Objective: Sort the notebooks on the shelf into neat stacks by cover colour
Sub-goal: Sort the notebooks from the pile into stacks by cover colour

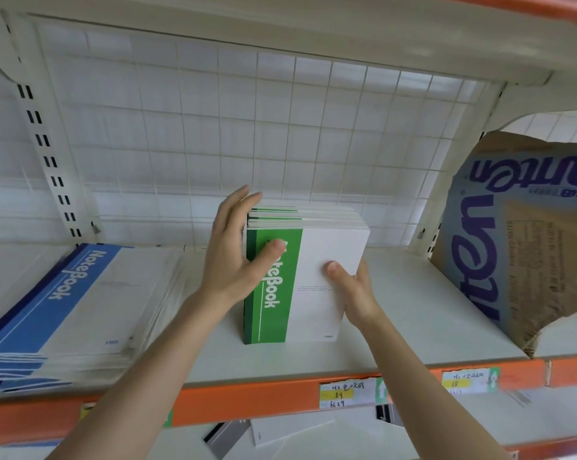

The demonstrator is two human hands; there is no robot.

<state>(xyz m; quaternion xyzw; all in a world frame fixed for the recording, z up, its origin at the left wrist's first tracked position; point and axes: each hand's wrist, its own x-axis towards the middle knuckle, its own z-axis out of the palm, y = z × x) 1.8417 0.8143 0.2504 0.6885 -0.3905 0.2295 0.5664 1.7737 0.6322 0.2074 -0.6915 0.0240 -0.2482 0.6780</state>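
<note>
A stack of green-and-white notebooks (pixel 317 260) lies in the middle of the cream shelf (pixel 413 320). My left hand (pixel 234 254) lies against the stack's left spine side, fingers straight along the edge and thumb on the green cover. My right hand (pixel 353 287) grips the stack's right edge, thumb on the white part of the top cover, fingers hidden behind. A stack of blue-and-white notebooks (pixel 71 310) lies at the left of the same shelf, its lower books fanned out unevenly.
A torn cardboard box (pixel 519 234) with purple lettering leans at the right end of the shelf. A wire grid (pixel 247 134) backs the shelf. Orange rail (pixel 247 403) with price labels runs along the front edge. More notebooks (pixel 280 433) lie on the shelf below.
</note>
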